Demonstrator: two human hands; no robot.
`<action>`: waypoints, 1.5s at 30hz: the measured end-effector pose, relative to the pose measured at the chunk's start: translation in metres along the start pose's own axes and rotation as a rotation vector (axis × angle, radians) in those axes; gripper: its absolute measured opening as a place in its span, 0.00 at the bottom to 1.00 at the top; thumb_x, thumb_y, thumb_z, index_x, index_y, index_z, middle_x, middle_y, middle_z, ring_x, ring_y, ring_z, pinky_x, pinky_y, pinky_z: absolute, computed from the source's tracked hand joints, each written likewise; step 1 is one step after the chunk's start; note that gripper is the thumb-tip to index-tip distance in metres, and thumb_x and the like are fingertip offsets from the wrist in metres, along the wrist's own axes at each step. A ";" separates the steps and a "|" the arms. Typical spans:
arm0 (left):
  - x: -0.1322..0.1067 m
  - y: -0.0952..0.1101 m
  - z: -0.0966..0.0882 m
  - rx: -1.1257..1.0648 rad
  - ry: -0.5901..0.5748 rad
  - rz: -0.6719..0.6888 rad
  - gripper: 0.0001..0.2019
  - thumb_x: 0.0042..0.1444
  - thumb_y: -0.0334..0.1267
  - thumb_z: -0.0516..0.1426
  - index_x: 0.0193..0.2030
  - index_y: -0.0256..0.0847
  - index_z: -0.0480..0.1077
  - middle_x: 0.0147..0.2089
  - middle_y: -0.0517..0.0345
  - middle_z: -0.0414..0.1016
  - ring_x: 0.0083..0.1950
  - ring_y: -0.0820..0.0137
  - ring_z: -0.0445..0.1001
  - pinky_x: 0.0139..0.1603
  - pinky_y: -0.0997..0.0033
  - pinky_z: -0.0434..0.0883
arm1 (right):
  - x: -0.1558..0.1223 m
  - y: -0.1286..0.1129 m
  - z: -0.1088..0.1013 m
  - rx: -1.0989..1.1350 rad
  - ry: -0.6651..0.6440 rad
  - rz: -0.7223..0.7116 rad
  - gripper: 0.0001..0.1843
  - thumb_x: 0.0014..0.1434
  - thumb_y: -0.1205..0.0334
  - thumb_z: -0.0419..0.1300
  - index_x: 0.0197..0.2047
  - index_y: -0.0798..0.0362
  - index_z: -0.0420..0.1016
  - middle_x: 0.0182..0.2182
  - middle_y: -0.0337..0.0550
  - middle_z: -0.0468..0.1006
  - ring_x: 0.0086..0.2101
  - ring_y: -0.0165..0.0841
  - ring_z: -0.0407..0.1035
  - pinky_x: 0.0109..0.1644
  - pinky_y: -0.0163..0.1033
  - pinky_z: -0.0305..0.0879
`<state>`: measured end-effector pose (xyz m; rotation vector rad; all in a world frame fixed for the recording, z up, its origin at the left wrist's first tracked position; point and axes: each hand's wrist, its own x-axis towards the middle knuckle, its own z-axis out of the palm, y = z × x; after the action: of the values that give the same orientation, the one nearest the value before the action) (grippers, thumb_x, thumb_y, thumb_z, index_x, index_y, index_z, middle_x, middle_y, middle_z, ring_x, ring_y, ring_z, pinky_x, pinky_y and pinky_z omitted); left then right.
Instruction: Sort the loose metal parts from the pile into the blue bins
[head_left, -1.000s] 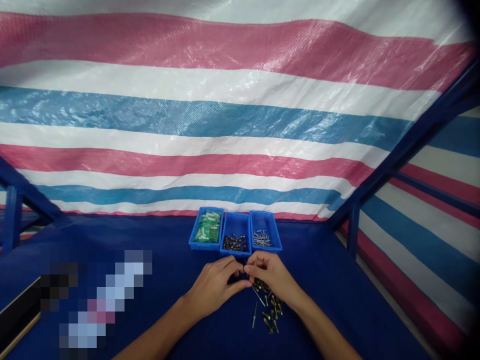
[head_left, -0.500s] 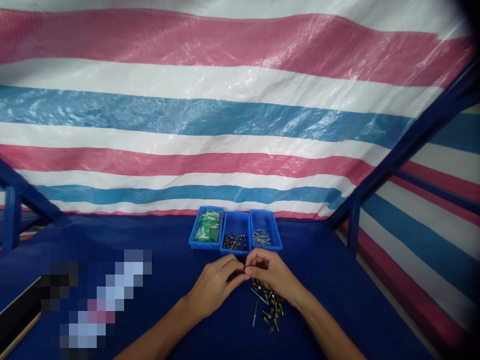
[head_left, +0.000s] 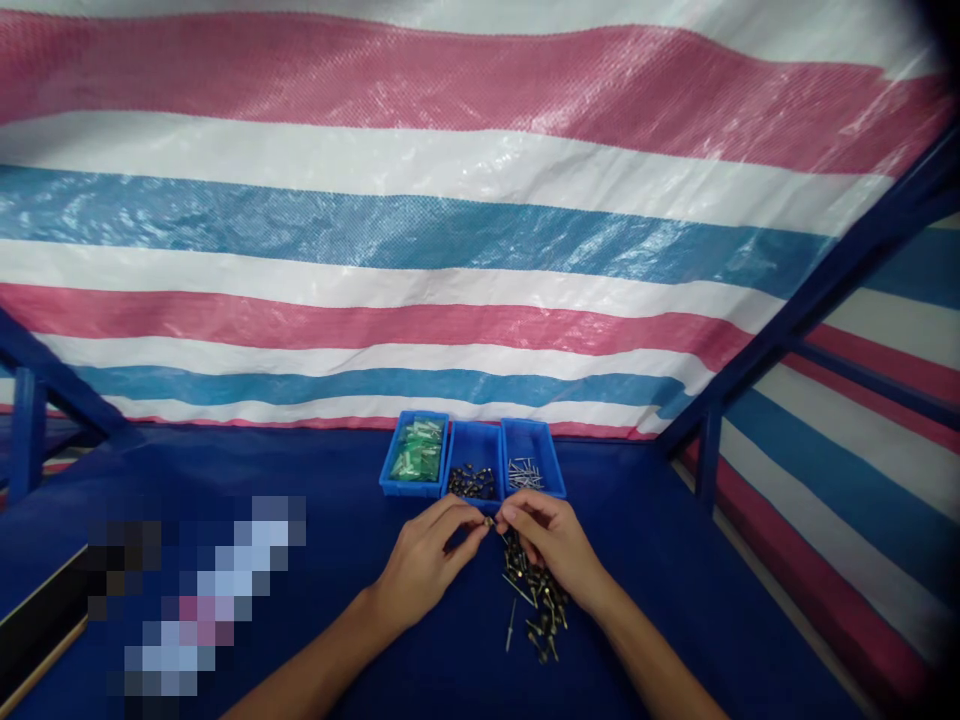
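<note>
My left hand (head_left: pixel 431 555) pinches a small brass-coloured metal piece (head_left: pixel 488 521) between thumb and fingertip. Close beside it, my right hand (head_left: pixel 551 540) has its thumb and fingers pressed together; what they hold, if anything, is too small to make out. Under and in front of the right hand lies a pile of dark and brass-coloured metal pieces with thin pins (head_left: pixel 553 605), partly hidden by that hand. A single silver pin (head_left: pixel 511 627) with a thicker end lies just left of the pile on the blue table (head_left: pixel 330 640).
Three blue bins stand behind my hands. The left bin (head_left: pixel 388 478) contains green-and-clear packets, the middle bin (head_left: pixel 474 440) small dark metal pieces, the right bin (head_left: pixel 536 440) silver pins. A dark, light-edged object (head_left: pixel 45 620) and a blurred-out patch are at left. Striped sheeting (head_left: pixel 450 230) rises behind.
My fingertips have drawn slightly apart, and the brass-coloured piece now shows in the left hand's pinch. The right hand has lifted a little, uncovering more of the pile.
</note>
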<state>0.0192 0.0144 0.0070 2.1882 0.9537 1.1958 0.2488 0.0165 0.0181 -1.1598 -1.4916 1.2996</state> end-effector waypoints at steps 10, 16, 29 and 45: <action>0.005 -0.007 0.001 -0.189 0.271 -0.234 0.07 0.72 0.42 0.61 0.47 0.43 0.79 0.45 0.55 0.79 0.34 0.71 0.78 0.31 0.75 0.76 | -0.006 0.006 0.002 -0.529 0.307 -0.207 0.22 0.75 0.46 0.56 0.33 0.50 0.74 0.22 0.34 0.71 0.24 0.30 0.65 0.32 0.34 0.59; 0.004 -0.016 0.004 -0.296 0.299 -0.364 0.11 0.70 0.46 0.63 0.50 0.42 0.79 0.41 0.58 0.82 0.24 0.76 0.73 0.26 0.76 0.74 | -0.006 0.007 0.002 -0.621 0.412 -0.328 0.23 0.76 0.48 0.55 0.30 0.50 0.71 0.21 0.31 0.65 0.22 0.28 0.59 0.30 0.34 0.55; 0.008 -0.017 -0.003 -0.129 0.222 -0.465 0.14 0.72 0.50 0.59 0.52 0.43 0.78 0.22 0.69 0.74 0.16 0.76 0.66 0.20 0.77 0.64 | -0.011 0.002 -0.003 -0.614 0.659 -0.423 0.21 0.75 0.53 0.59 0.29 0.51 0.71 0.22 0.30 0.63 0.23 0.26 0.58 0.32 0.33 0.55; 0.001 -0.012 -0.002 0.149 -0.079 -0.144 0.13 0.76 0.47 0.55 0.54 0.46 0.79 0.33 0.63 0.82 0.30 0.70 0.81 0.37 0.74 0.74 | -0.008 0.010 -0.003 -0.719 0.567 -0.337 0.23 0.76 0.51 0.55 0.29 0.50 0.68 0.21 0.30 0.61 0.22 0.27 0.57 0.31 0.34 0.53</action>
<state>0.0134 0.0231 -0.0001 2.2196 1.1788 0.9933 0.2546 0.0098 0.0086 -1.4695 -1.6428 0.1469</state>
